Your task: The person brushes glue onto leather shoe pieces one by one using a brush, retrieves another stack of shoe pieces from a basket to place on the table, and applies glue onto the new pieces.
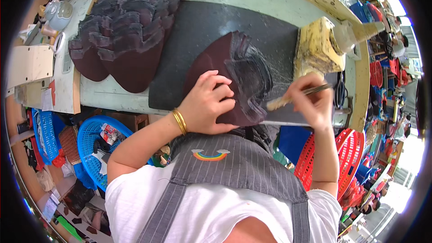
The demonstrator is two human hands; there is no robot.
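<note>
A fanned stack of dark maroon, leather-like pieces [207, 63] lies on a black mat. Their overlapping right edges look grey and shiny. My left hand [210, 103], with gold bangles at the wrist, presses on the near left part of the stack. Its fingers are bent over the top piece and its thumb lies along the near edge. In my right hand [310, 101] is a small brush [280, 102], gripped by its handle. The pale bristles are beside the right edges of the stack; whether they touch cannot be made out.
Behind and right of the stack stands a yellow, stained container [317, 47], with a pale cone-shaped bottle [355, 33] beside it. More fanned maroon pieces [130, 69] lie at the left on the black mat [180, 40] and table. Blue [85, 144] and red baskets [351, 157] stand below the table's near edge.
</note>
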